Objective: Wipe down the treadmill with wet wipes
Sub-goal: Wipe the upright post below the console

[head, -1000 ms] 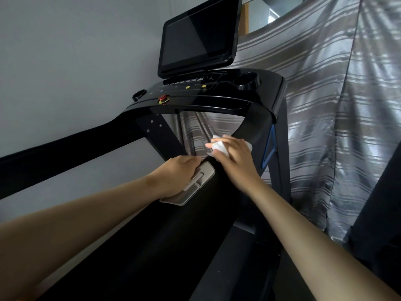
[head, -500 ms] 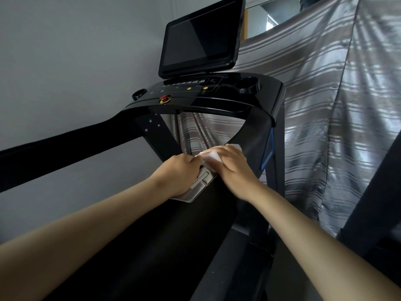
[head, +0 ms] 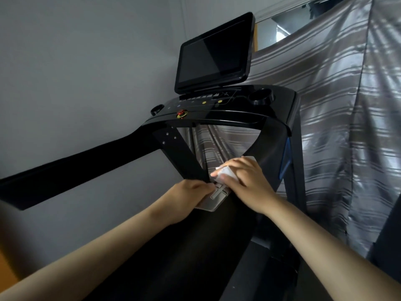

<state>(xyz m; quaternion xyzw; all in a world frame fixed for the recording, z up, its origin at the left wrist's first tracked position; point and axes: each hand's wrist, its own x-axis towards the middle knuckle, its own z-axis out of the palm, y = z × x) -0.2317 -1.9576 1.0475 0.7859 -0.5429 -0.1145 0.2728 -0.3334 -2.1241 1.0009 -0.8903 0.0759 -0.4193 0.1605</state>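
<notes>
While the frame was checked, two bare hands, one wet wipe (head: 226,175) and one treadmill (head: 86,167) were counted. On the console (head: 236,110) one dark screen (head: 213,54), one red knob (head: 181,113), two yellow buttons (head: 204,102) and two round cup holders (head: 260,98) were seen.

The wipe was seen as a small white folded wad. It was gripped in the right hand (head: 247,184), with fingers curled over its top and the thumb below. It was pressed against the black frame where the right upright meets the handrail, below the console and just beyond a grey plate (head: 217,198). The wipe was largely covered by the fingers.

The left hand (head: 188,197) was laid on the grey plate with fingers bent down at its far end, touching the right hand's thumb area; whether the plate was actually gripped could not be told.

The treadmill was noted as glossy black, with a blue strip (head: 286,161) on the right upright. A grey striped curtain (head: 338,127) was hung behind it and a plain grey wall (head: 76,72) was seen on the left. The lower frame was blocked by both forearms.
</notes>
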